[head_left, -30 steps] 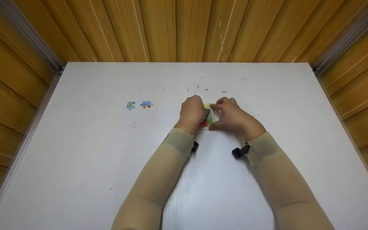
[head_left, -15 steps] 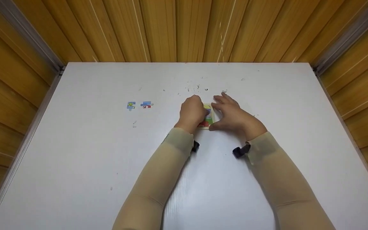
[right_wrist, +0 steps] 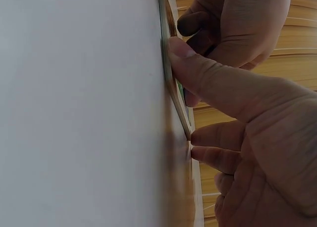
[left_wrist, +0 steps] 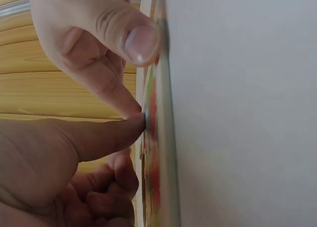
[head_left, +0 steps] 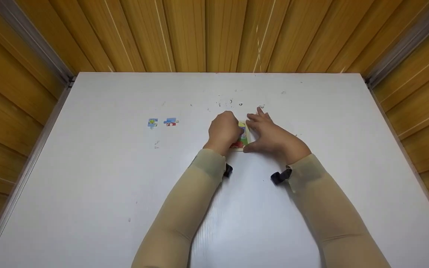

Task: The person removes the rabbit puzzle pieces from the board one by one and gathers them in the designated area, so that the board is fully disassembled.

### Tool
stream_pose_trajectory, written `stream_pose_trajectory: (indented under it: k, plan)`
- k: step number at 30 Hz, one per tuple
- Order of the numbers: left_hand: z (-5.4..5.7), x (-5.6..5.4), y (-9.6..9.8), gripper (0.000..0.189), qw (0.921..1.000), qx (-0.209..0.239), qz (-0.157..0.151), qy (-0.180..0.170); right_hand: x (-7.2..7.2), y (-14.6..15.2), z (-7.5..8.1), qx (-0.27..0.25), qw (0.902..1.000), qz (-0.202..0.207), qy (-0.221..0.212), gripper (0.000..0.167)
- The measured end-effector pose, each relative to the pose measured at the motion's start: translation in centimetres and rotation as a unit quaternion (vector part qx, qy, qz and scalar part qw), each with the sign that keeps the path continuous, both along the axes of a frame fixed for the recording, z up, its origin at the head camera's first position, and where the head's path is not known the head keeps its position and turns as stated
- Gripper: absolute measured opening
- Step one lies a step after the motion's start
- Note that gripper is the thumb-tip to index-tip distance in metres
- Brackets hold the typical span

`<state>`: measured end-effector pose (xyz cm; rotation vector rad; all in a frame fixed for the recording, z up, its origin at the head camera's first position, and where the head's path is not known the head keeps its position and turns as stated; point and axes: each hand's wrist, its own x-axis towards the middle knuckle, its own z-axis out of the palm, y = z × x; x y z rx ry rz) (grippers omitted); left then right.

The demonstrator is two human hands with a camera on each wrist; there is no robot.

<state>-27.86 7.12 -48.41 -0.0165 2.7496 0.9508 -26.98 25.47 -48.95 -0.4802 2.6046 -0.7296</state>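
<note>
A small jigsaw puzzle board (head_left: 243, 143), colourful with a pale rim, lies flat on the white table. My left hand (head_left: 223, 130) is over its left part. In the left wrist view, the left thumb (left_wrist: 133, 128) presses on the picture while the other fingers are curled. My right hand (head_left: 272, 137) steadies the board at its right side. Its thumb (right_wrist: 190, 63) lies on the near edge, and the fingertips (right_wrist: 198, 135) touch the rim farther away. The left hand hides much of the picture.
Two loose puzzle pieces lie to the left: one blue and yellow piece (head_left: 152, 123), and one blue and red piece (head_left: 171, 121). Small dark marks dot the white table (head_left: 88, 186). Wood-patterned walls (head_left: 222, 37) stand behind it and at both sides.
The right hand's outer fingers have straightened and spread beyond the board's far right corner. The left hand has barely moved; the loose pieces stay where they were.
</note>
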Motion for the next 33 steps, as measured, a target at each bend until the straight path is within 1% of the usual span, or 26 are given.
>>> stream_pose_trajectory:
  k: [5,7,10,15,20,25,29,33]
  plan:
    - [0.07,0.18,0.18,0.036,0.9993,-0.032,-0.002,0.017,0.04,0.02,0.14,0.003,1.0,-0.001,0.0,0.103]
    - [0.11,0.26,0.29,0.035,0.9991,-0.036,-0.009,0.022,0.05,0.0,0.15,0.006,1.0,-0.002,0.0,0.103]
    - [0.12,0.3,0.34,0.034,0.9989,-0.039,-0.012,0.023,0.07,-0.02,0.15,0.006,1.0,-0.003,-0.001,0.103]
    - [0.05,0.28,0.22,0.034,0.9992,-0.039,-0.006,0.011,0.12,-0.04,0.09,0.008,0.9999,-0.001,0.006,0.103]
    - [-0.01,0.23,0.24,0.032,0.9992,-0.038,-0.004,0.008,0.11,-0.07,0.12,0.014,0.9997,0.005,0.018,0.102]
    - [0.02,0.21,0.36,0.03,0.9996,-0.025,-0.008,-0.002,0.14,-0.04,0.16,0.019,0.9995,0.008,0.025,0.1]
    - [-0.01,0.1,0.21,0.032,0.9996,-0.015,-0.006,-0.022,0.05,0.01,0.03,0.028,0.9991,0.008,0.031,0.1]
    - [-0.08,-0.15,0.11,0.035,0.9996,-0.008,-0.007,-0.024,-0.1,-0.05,0.0,0.029,0.999,0.008,0.034,0.1]
